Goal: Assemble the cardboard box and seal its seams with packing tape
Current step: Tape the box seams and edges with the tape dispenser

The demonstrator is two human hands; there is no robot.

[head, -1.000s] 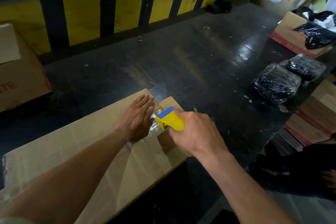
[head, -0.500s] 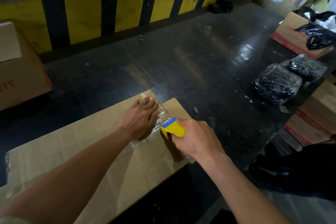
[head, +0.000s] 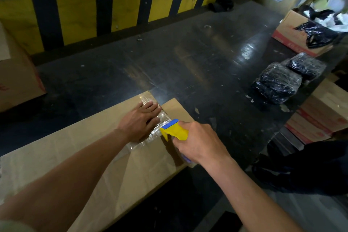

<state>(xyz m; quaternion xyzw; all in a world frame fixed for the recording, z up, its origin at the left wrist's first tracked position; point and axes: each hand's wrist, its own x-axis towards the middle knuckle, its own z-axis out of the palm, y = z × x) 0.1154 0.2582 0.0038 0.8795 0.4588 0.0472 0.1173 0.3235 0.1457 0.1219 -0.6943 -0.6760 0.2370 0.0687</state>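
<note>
Pulls tape dispenser (head: pixel 175 131) back along box (head: pixel 56 156) seam. Clamps it in right hand (head: pixel 197 143); presses tape (head: pixel 163 117) down with flat left hand (head: pixel 138 124) alongside.

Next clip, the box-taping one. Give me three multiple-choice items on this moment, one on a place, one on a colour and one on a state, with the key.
1. Where does the left hand lie?
A. flat on the clear tape over the seam of the cardboard box
B. on a pair of scissors
C. inside an open crate

2. What colour is the tape dispenser?
A. red and white
B. yellow with a blue edge
C. green all over

3. How is the right hand?
A. flat and open
B. gripping the tape dispenser
C. curled round nothing

Key: 1 A, its straight fingers press the crinkled tape on the box top. 2 B, the yellow body and blue strip show beside the left hand. 3 B, its fingers wrap round the dispenser's body.
</note>
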